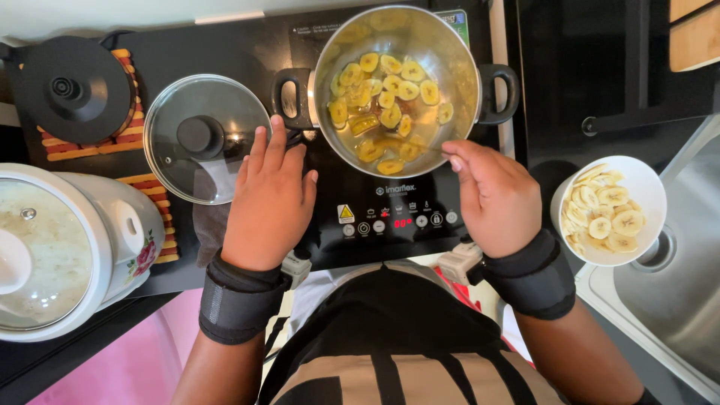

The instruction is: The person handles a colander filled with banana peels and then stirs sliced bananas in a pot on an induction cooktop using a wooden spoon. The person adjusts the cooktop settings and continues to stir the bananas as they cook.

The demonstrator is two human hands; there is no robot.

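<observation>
My striped apron (pixel 390 352) fills the near edge, with a black wrist band (pixel 238 298) on each arm. My left hand (pixel 271 196) lies flat before the pot (pixel 397 90), fingers spread and its grip loose on nothing, fingertips just reaching the pot's left handle (pixel 291 97). My right hand (pixel 495 196) sits at the pot's near right rim, its grip pinched on a thin utensil (pixel 420 144) that reaches into the banana slices (pixel 386 94) frying in oil. The pot stands on a black cooktop (pixel 390 217), whose control strip shows bare between my hands. Left of the pot lies a glass lid (pixel 201 136), close beside my left hand; further left are a black lid (pixel 66 90) and a white rice cooker (pixel 67 251). Right of the pot, a white bowl (pixel 611 210) of sliced banana sits at the sink (pixel 675 285) edge, near my right wrist.
</observation>
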